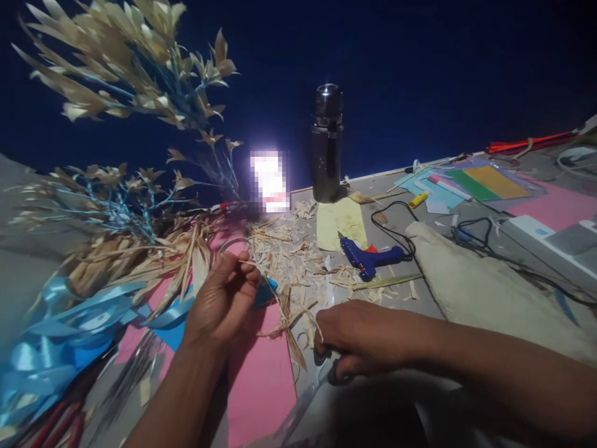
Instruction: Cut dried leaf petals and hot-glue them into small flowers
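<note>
My left hand (222, 297) is closed in a pinch on a thin wire (236, 244) with a dry straw strip hanging from it, above a pink sheet (261, 386). My right hand (361, 336) rests on the table with its fingers curled round the black handles of scissors (326, 367), whose blades point toward me. Dry straw shavings (289, 261) lie scattered between both hands. A blue glue gun (368, 258) lies just beyond my right hand.
Blue-stemmed branches with dry leaves (130, 74) stand at the left, over a pile of blue ribbon (60, 330). A dark metal flask (326, 143), a yellow paper (340, 221), coloured sheets (466, 183), a white cloth (471, 280), black cables and a power strip (555, 239) lie at the right.
</note>
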The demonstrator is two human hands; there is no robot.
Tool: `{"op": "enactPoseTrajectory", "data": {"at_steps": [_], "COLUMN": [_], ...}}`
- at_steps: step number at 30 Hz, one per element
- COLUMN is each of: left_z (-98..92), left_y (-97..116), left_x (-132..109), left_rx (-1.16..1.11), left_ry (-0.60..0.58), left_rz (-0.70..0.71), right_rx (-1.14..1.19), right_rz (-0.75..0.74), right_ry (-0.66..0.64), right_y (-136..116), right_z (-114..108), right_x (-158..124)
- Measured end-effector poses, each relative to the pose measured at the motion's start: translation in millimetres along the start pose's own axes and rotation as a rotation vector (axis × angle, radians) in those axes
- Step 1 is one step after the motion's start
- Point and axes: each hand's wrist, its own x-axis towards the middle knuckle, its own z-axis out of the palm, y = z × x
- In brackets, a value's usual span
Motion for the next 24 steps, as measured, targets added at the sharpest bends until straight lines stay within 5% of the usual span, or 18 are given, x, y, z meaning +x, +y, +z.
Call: {"op": "enactPoseTrajectory", "data": {"at_steps": [5,9,16,24], "left_z": [-1.6,-1.7,-5.6,-7.5], "left_y": [0.3,3.9,7.1,-7.2], "left_x": [2.3,2.0,-2.7,-15.5], "left_rx": [0.026,0.054,0.090,0.252], "left_ry": [0.035,0.092,-0.017,-0.152], "left_rz": [0.014,0.061,0.267,0.281], "right_rx": [-0.193,-0.119,0.983,1.386], "right_rz": [-0.046,-0.006,0.312,0.423], "right_ry": [0.004,-0.018,0.118,0.364], "right_y": [-4.4,-9.9,-1.7,8.9], "right_z": [6.9,-3.5,-12.2,6.1], "right_x": [-4.2,-8.9,-0.4,20.3]}}
